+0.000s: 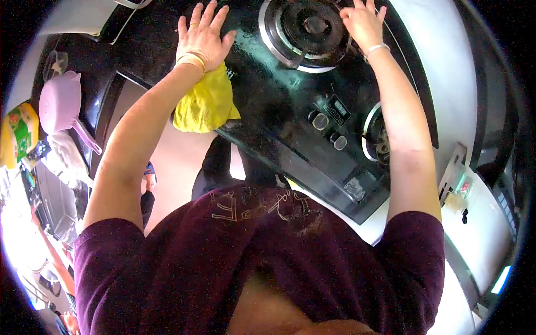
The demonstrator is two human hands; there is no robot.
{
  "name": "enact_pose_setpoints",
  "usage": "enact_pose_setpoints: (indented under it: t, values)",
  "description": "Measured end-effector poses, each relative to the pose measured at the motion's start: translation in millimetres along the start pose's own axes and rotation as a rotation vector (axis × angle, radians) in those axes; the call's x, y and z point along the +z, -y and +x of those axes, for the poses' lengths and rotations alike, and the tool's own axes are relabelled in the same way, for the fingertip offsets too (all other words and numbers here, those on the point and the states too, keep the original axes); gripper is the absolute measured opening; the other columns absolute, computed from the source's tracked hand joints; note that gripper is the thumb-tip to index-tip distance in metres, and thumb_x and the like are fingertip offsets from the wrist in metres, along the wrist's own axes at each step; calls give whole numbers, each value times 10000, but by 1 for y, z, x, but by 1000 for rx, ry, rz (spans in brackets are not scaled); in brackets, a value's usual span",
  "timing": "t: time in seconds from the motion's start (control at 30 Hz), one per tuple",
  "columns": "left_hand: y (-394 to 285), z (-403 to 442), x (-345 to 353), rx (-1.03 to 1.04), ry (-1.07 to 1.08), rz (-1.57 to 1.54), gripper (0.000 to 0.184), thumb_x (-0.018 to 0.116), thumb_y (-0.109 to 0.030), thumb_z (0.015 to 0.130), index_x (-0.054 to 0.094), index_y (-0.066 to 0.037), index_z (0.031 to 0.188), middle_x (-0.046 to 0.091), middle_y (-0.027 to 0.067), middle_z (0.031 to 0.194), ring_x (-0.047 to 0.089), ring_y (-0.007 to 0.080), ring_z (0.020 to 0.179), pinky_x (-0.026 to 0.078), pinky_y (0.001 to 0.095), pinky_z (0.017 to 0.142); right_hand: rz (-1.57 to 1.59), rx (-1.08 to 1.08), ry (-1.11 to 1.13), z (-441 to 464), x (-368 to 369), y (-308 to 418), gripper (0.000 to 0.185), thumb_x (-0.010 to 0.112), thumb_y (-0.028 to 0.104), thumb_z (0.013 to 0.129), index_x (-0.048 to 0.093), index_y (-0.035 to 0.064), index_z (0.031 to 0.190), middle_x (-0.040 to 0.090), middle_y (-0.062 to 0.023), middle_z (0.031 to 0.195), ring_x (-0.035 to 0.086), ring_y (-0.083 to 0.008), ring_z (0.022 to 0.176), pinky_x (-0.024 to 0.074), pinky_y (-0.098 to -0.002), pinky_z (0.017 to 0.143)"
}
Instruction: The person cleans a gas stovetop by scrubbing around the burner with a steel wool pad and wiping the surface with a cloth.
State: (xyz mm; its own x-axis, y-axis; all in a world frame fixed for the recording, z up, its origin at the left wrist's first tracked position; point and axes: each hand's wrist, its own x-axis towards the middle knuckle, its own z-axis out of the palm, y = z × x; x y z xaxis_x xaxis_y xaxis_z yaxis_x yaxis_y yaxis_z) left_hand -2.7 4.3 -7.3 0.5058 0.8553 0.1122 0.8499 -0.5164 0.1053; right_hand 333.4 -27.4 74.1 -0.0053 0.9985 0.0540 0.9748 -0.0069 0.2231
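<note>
My left hand lies flat with its fingers spread on the black glass top of the gas stove. A crumpled yellow cloth hangs below that wrist, over the stove's front edge. My right hand is at the right rim of the large gas burner. Its fingers are bent on the dark burner grate, and the fingertips are partly cut off by the top of the view. A shiny metal ring surrounds the burner. Wet-looking, pale reflections show on the glass between my hands.
Two control knobs and a small panel sit nearer my body. A second burner is partly behind my right forearm. On the left are a lilac saucepan and a yellow-green package. Another person's arm shows lower left.
</note>
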Motion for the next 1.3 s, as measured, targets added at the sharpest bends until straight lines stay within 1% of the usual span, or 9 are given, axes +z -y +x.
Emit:
enact_pose_setpoints:
  t: [0.2, 0.3, 0.6, 0.83, 0.93, 1.0, 1.07, 1.13, 1.3]
  values:
    - [2, 1, 1, 11, -36, -8, 618, 454, -477, 928, 323, -234, 1481, 254, 40, 1567, 199, 289, 1448, 151, 545, 1158, 22, 42, 49, -8, 1, -5, 83, 670, 142, 755, 745, 168, 779, 485, -162, 1406, 263, -425, 1392, 136, -651, 1122]
    - [1, 0, 0, 10, -11, -5, 622, 448, -480, 930, 315, -232, 1484, 259, 46, 1565, 200, 287, 1449, 152, 548, 1157, 134, 123, 379, -23, -13, -5, 73, 704, 162, 694, 741, 201, 744, 449, -145, 1448, 226, -431, 1410, 106, -678, 1111]
    - [0, 1, -1, 4, -8, 28, 616, 450, -481, 931, 323, -234, 1481, 258, 44, 1566, 202, 288, 1449, 154, 547, 1157, -28, 89, 79, -1, 2, 2, 128, 623, 174, 795, 751, 175, 789, 495, -130, 1399, 275, -417, 1389, 175, -684, 1088]
    - [0, 2, 0, 3, -21, 8, 623, 453, -479, 932, 307, -238, 1487, 248, 37, 1571, 209, 281, 1447, 162, 550, 1155, -100, 67, 564, -4, -2, -18, 130, 673, 168, 787, 744, 245, 864, 518, -46, 1403, 241, -360, 1429, 141, -739, 1044]
    - [0, 1, 0, 6, -18, 20, 625, 448, -477, 934, 297, -239, 1491, 246, 34, 1572, 207, 280, 1448, 161, 548, 1157, -94, 68, 725, -6, -22, -14, 208, 638, 171, 840, 751, 250, 996, 572, -79, 1344, 327, -311, 1401, 230, -615, 1096]
    - [0, 1, 0, 8, -19, 22, 622, 444, -477, 936, 297, -239, 1491, 245, 33, 1572, 205, 280, 1449, 161, 546, 1158, 417, 132, 290, -23, 7, -42, 144, 671, 221, 770, 762, 134, 838, 599, -127, 1237, 429, -352, 1286, 319, -473, 1103]
    - [2, 1, 1, 3, -20, 27, 620, 440, -477, 937, 297, -239, 1492, 244, 33, 1573, 203, 279, 1449, 161, 544, 1158, 648, 207, -38, -40, 14, -66, 228, 605, 147, 888, 724, 148, 1083, 635, -80, 1258, 581, -212, 1185, 412, -238, 999]
    - [1, 1, 3, 8, -33, 27, 621, 438, -478, 936, 298, -238, 1491, 242, 34, 1573, 198, 280, 1451, 157, 540, 1160, 669, 493, -2, -64, 2, -74, 222, 594, 93, 900, 717, 89, 1085, 672, -59, 1192, 628, -164, 1082, 442, -246, 961]
    - [3, 1, 4, 12, -19, 36, 630, 444, -486, 930, 303, -235, 1490, 251, 35, 1570, 194, 277, 1452, 151, 535, 1162, 976, 376, -41, -113, 31, -72, 211, 666, 57, 841, 729, 102, 1038, 681, -53, 1165, 635, -143, 1056, 481, -268, 918]
